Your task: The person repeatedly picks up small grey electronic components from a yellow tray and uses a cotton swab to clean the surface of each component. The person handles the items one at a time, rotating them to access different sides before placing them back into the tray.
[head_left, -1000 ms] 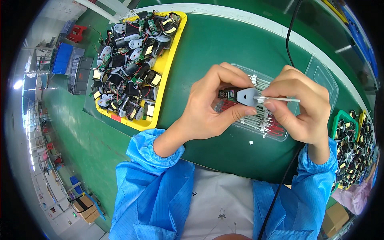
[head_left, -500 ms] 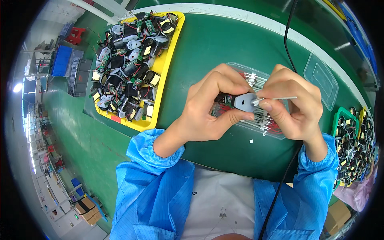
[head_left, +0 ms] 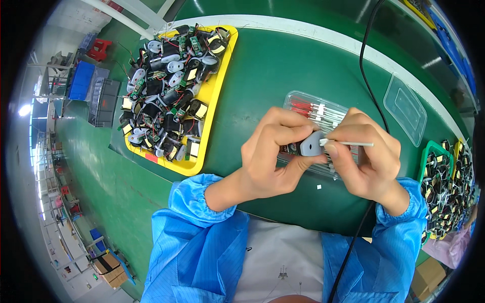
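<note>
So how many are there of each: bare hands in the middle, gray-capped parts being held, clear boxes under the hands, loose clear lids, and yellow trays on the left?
Bare hands: 2, left hand and right hand
Held gray-capped part: 1
Clear box: 1
Clear lid: 1
Yellow tray: 1
Total: 6

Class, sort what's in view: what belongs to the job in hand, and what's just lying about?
Belonging, it seems:
grey-capped unit, in the left hand
slim white piece, in the right hand
clear box of white and red pieces
yellow tray of similar units

Probably just lying about:
clear lid
white scrap
black cable
red stool
</note>
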`<state>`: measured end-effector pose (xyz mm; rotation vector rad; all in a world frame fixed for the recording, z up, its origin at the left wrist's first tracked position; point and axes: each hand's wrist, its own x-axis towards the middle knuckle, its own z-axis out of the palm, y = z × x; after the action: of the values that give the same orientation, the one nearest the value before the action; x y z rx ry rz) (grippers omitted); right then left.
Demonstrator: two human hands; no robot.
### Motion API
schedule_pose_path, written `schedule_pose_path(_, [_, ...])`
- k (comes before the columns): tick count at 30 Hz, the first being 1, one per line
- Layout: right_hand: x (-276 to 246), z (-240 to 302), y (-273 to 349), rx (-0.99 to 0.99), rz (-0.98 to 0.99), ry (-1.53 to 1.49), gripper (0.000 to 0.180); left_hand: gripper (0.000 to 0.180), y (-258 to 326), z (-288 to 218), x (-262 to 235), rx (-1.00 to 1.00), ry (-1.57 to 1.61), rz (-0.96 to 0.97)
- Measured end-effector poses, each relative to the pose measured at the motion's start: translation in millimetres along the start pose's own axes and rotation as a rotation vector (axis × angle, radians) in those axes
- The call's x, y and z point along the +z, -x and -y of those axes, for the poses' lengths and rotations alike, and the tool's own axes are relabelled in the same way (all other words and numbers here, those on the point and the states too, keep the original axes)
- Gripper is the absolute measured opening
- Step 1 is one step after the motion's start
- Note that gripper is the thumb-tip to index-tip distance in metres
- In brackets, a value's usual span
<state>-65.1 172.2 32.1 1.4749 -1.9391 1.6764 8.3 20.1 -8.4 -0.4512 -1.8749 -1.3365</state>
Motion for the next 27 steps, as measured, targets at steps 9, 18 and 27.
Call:
schedule_pose_path(9, [-21,2,-16,0.094,0.168,-0.031,0.013,0.041,2,-3,-1,-0.282,0.282,0.075])
schedule_pose_path(18, [-19,-3,-14,0.030,0.144,0.023,0.017,0.041,2,-4,-3,-0.316,0.321,0.119])
schedule_pose_path(27, [-14,-4,-9,0.108,0.151,-0.018,0.011,0.040,2,-2,-3,-0.244,0.133,0.144])
